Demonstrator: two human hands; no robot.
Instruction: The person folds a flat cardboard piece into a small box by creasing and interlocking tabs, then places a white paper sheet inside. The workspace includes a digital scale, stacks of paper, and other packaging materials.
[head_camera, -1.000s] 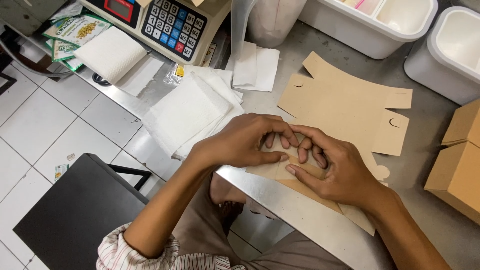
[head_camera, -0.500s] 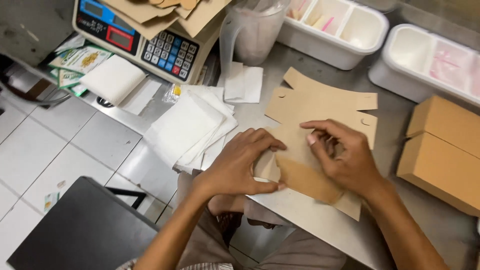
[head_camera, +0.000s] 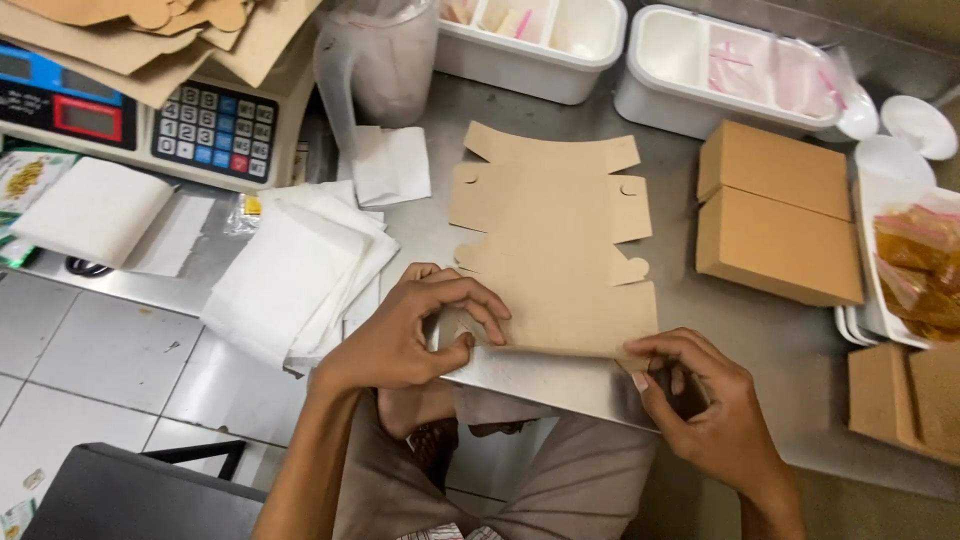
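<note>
A flat, die-cut brown cardboard box blank (head_camera: 555, 235) lies on the steel counter (head_camera: 560, 385), its near flap at the counter's front edge. My left hand (head_camera: 415, 335) pinches the near left corner of the blank. My right hand (head_camera: 710, 415) pinches the near right corner, thumb and fingers on the folded edge. Both hands sit at the counter's front edge, above my lap.
A stack of white paper sheets (head_camera: 295, 270) lies left of the blank. Two folded brown boxes (head_camera: 775, 210) sit to the right. Behind are white tubs (head_camera: 735, 70), a plastic jug (head_camera: 375, 60), and a scale with a keypad (head_camera: 215, 130) under more cardboard blanks. A tray of bagged orange food (head_camera: 915, 265) is far right.
My hands have spread apart along the blank's near edge, the right one sliding to the right corner. The blank now lies flatter and squarer on the counter. The view has shifted right.
</note>
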